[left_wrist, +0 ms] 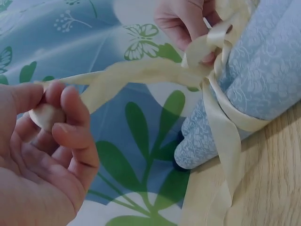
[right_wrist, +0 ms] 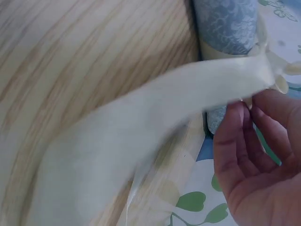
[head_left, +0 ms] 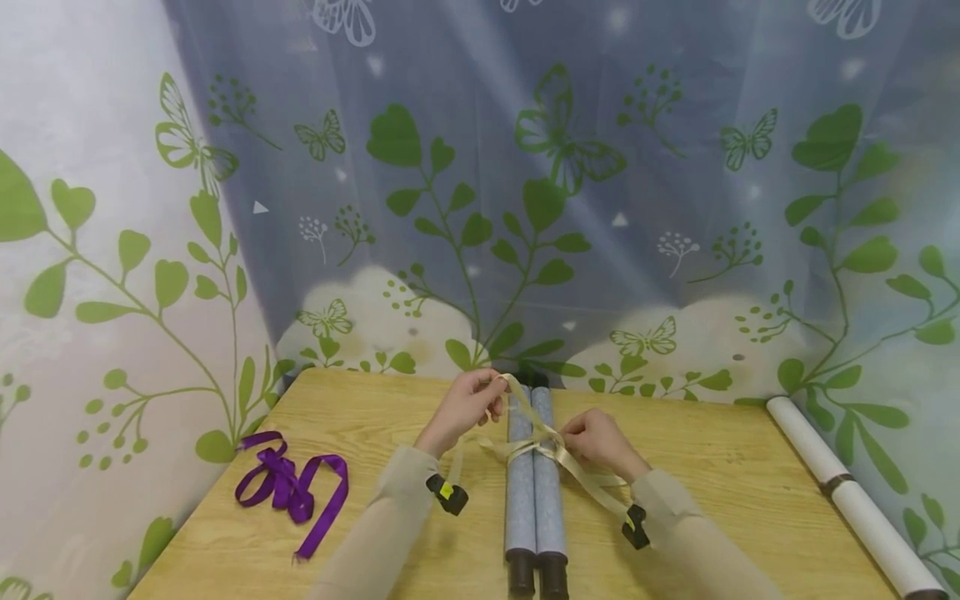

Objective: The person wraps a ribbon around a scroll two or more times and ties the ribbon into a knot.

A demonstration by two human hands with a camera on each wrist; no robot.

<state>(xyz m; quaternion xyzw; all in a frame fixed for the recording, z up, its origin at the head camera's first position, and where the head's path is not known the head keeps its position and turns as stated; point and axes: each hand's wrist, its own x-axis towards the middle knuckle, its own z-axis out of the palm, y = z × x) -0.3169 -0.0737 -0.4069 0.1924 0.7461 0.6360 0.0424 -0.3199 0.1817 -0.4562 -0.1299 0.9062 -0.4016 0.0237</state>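
Note:
Two blue patterned scrolls (head_left: 521,517) with dark brown end knobs lie side by side on the wooden table, pointing away from me. A cream ribbon (left_wrist: 136,73) wraps round their middle and crosses itself on top. Up and to the left of the crossing, my left hand (head_left: 468,404) pinches one stretch of the ribbon between thumb and fingers and draws it out from the scrolls. My right hand (head_left: 600,437) pinches the ribbon right at the crossing, beside the right scroll. One loose ribbon tail (right_wrist: 155,108) runs toward the right wrist; another hangs in the left wrist view.
A crumpled purple ribbon (head_left: 281,492) lies on the left part of the table (head_left: 750,475). Along the right edge is a white scroll (head_left: 870,508) with a brown band. Behind the table hangs a printed curtain (head_left: 480,167) with leaves and butterflies.

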